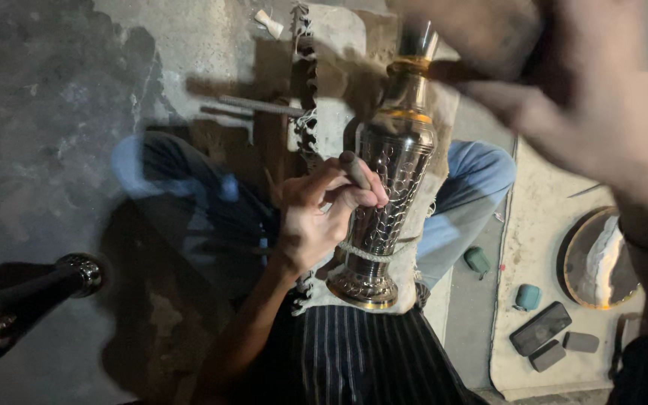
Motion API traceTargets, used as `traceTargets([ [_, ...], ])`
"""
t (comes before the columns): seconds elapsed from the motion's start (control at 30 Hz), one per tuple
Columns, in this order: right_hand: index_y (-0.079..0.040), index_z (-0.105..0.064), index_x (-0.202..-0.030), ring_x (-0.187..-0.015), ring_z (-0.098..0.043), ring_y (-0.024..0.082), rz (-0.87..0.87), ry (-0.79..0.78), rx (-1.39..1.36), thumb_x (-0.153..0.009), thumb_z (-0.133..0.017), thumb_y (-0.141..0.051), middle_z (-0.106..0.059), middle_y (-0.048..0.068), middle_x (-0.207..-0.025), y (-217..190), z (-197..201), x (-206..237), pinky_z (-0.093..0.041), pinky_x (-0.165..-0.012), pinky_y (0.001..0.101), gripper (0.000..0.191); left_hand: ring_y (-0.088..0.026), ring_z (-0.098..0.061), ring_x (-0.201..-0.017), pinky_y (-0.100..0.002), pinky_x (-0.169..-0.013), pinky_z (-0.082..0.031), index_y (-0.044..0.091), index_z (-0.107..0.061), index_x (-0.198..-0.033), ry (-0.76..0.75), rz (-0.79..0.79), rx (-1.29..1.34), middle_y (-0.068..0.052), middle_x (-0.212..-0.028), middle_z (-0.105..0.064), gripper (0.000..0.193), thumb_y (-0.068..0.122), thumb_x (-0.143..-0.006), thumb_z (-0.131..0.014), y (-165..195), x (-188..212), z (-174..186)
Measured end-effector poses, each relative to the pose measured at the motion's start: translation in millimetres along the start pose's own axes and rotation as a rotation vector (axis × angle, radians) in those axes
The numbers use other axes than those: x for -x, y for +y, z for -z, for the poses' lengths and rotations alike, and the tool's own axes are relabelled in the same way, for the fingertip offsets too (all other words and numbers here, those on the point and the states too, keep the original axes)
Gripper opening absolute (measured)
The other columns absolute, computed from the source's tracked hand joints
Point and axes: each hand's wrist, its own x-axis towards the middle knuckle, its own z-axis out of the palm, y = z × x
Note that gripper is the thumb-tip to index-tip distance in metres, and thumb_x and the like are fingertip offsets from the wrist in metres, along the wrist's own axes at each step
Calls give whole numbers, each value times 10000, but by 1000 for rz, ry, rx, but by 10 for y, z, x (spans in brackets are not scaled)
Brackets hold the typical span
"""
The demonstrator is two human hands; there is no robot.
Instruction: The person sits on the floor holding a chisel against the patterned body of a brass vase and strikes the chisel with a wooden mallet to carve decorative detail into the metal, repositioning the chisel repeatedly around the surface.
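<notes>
Centre frame, I see the tall engraved metal vase (391,180) lying across the lap. Upper right, the right hand (564,82) is blurred; I can't tell its grip. Left of the vase, the left hand (324,214) pinches a small chisel (355,169) against the metal.

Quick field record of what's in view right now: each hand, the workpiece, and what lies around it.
left hand: grips a short punch-like tool, tip against the vase
right hand: raised near the vase neck, blurred; whether it holds anything cannot be told
vase: tall engraved silver-coloured metal with gold bands, upright on the lap, a cord around its lower part
cloth: light, under and behind the vase
right side: phone, round metal plate
left side: dark metal piece
</notes>
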Motion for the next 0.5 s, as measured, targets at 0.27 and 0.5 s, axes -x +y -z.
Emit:
traceTargets([
  [0.27, -347, -525, -1494, -663, -694, 166, 79, -371, 425, -934, -713, -219, -733, 17, -882, 16, 6, -57, -533, -622, 337, 604, -147, -739, -916, -275, -871, -628, -11, -596, -1007, 8, -27, -76, -78, -959, -726, 121, -124, -988, -636, 19, 0, -23],
  [0.5, -396, -331, -1615, -548, -647, 141, -93, -391, 372, -930, -713, -341, -702, 17, -796, 81, -160, 40, -519, -597, 331, 786, -156, -732, -900, -280, -860, -633, -7, -593, -1035, 29, -54, -44, -80, -936, -711, 146, -132, -971, -634, 97, -39, -49],
])
